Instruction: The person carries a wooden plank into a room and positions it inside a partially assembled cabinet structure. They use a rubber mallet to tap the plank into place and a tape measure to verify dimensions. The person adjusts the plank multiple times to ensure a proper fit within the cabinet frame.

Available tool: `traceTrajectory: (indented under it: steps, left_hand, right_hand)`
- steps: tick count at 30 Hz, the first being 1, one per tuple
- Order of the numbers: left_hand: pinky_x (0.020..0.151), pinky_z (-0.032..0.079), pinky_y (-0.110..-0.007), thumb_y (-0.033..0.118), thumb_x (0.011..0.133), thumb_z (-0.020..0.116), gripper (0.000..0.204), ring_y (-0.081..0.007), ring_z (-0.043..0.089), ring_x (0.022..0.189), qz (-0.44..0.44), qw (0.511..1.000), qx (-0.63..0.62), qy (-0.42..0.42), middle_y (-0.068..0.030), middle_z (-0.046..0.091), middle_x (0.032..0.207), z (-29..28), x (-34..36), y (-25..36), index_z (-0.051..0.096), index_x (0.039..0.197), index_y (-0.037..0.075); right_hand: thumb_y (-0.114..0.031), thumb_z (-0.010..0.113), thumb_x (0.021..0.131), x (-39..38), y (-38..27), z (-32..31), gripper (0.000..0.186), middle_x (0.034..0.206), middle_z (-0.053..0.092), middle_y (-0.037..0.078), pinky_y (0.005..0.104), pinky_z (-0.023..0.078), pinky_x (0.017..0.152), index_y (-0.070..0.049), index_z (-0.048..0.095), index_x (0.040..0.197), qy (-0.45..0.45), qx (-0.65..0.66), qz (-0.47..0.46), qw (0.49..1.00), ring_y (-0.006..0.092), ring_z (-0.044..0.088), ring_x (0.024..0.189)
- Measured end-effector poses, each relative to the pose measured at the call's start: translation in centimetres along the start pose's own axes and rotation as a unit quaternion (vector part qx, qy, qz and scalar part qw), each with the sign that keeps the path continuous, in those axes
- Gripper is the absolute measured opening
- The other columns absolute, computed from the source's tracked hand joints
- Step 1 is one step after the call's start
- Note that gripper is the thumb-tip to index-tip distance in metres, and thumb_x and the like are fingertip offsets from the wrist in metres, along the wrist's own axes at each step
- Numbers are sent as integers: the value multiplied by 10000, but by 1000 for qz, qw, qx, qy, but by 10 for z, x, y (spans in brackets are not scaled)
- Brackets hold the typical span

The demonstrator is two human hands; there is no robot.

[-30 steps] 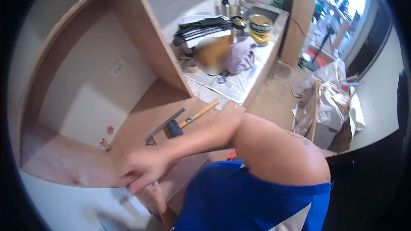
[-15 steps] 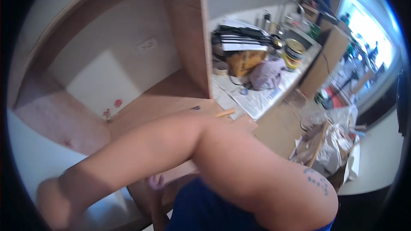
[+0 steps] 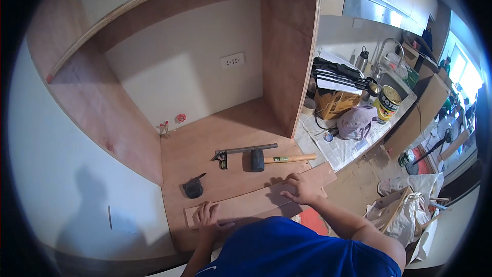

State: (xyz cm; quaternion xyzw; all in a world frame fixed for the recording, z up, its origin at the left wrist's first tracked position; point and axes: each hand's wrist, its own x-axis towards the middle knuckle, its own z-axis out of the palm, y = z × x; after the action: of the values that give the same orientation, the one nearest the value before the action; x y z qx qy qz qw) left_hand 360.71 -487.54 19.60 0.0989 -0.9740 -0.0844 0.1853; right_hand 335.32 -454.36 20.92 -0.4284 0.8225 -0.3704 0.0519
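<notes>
A long, flat wooden board (image 3: pixel 256 202) lies along the near edge of the plywood cabinet base (image 3: pixel 205 143). At its left end my left hand (image 3: pixel 209 219) has its fingers bent over the top, the thumb pointing right. Toward the board's right part is my right hand (image 3: pixel 298 189), fingers apart and slightly curled, its shadow on the wood beside it; whether it touches the board I cannot tell. Just beyond the board lie a rubber mallet (image 3: pixel 257 160) with a wooden handle, a combination square (image 3: pixel 246 149) and a small black object (image 3: pixel 193 189) with a short projecting strip.
Plywood side panels (image 3: pixel 287 56) stand left and right of the base. Two red valve handles (image 3: pixel 180 118) and a socket (image 3: pixel 233 60) are at the back wall. To the right, a counter (image 3: pixel 333 151) holds a box, cloth bundle and can; debris (image 3: pixel 405 215) lies on the floor.
My right arm, which reached across to the far lower left, has come back over the board. The mallet and square are now uncovered. The view has shifted left and steadied.
</notes>
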Motion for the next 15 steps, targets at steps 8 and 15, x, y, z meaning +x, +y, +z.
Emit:
traceTrajectory:
  steps: [8, 15]
  left_hand:
    - [1089, 351, -574, 680, 647, 790, 848, -383, 519, 1293, 62, 997, -18, 36, -177, 585, 1292, 5, 13, -13, 668, 1211, 58]
    - [1089, 374, -579, 658, 678, 809, 822, -434, 523, 1273, 60, 998, -15, 33, -210, 589, 1276, 3, 13, -12, 663, 1171, 15]
  right_hand:
    - [-478, 777, 835, -26, 1, 25, 535, 1256, 618, 123, 486, 467, 996, -71, 686, 1169, 117, -134, 34, 984, 359, 563, 1171]
    - [-470, 764, 837, -24, -6, 24, 478, 1210, 628, 103, 478, 469, 962, -95, 700, 1126, 129, -141, 36, 981, 350, 574, 1137]
